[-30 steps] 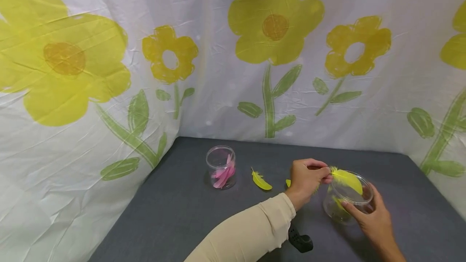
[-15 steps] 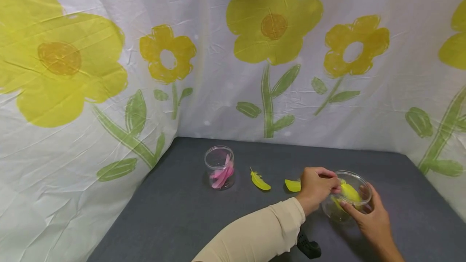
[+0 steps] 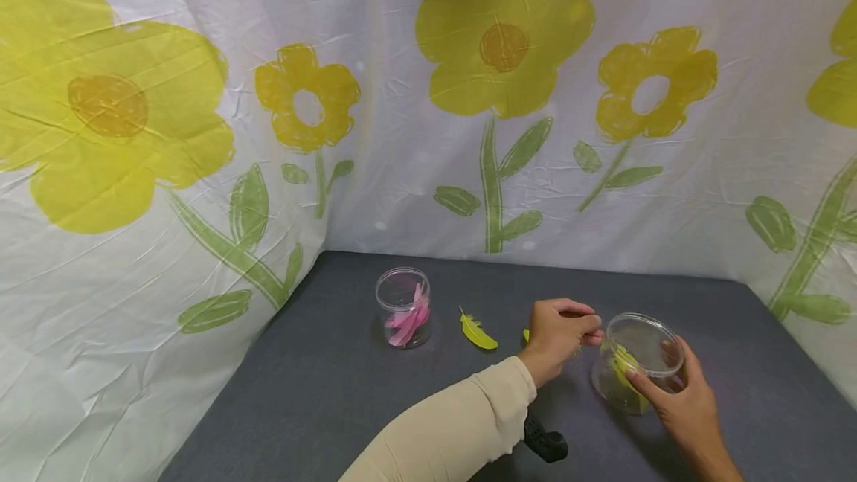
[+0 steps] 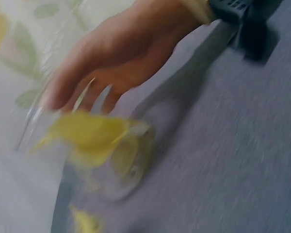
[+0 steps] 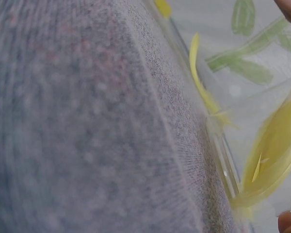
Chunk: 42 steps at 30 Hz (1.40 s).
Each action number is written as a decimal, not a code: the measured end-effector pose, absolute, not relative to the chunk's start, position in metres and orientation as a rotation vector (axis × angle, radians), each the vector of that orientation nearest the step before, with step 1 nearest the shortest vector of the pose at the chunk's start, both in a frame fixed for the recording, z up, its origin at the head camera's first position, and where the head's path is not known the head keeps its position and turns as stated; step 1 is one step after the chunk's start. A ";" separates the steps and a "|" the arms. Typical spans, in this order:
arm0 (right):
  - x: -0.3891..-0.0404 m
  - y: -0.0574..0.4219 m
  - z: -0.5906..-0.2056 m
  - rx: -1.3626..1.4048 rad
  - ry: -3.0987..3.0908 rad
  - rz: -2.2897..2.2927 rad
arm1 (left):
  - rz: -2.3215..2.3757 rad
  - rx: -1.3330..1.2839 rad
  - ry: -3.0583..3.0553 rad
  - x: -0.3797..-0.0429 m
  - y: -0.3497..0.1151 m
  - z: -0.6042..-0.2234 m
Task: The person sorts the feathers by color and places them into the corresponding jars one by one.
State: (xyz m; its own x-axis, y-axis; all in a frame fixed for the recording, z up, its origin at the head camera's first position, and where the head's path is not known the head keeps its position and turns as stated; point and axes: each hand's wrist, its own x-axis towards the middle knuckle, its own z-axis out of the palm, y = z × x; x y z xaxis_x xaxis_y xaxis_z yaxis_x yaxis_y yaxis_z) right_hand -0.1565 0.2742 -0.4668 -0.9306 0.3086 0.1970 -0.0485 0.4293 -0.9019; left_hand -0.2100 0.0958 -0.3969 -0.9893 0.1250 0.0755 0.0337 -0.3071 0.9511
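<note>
In the head view, my right hand grips a clear round jar from the right, thumb on its near side. Several yellow feathers lie inside the jar; they also show blurred in the left wrist view. My left hand hovers just left of the jar's rim, its fingers loosely bent with nothing visible between them. On the table lies one yellow feather. The tip of another yellow feather pokes out from behind my left hand, which hides the remainder.
Left of the loose feathers, a second clear jar holds pink feathers. Both jars stand on a dark grey table. A white cloth printed with yellow flowers hangs around the back and sides. A black wrist device sits below my left sleeve.
My left hand carried a yellow feather into the jar, let it go and drew back to the left. The feather now lies inside. The right hand keeps its hold.
</note>
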 end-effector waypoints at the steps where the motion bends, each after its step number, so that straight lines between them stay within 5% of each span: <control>1: -0.157 0.274 -0.467 -0.227 -2.352 1.498 | 2.499 0.207 1.799 -0.214 0.090 -0.396; 18: -0.158 0.278 -0.469 -0.201 -2.364 1.488 | 2.571 0.007 1.885 -0.279 -0.016 -0.411; 42: -0.158 0.275 -0.470 -0.192 -2.335 1.446 | 2.408 -0.194 2.002 -0.305 -0.049 -0.457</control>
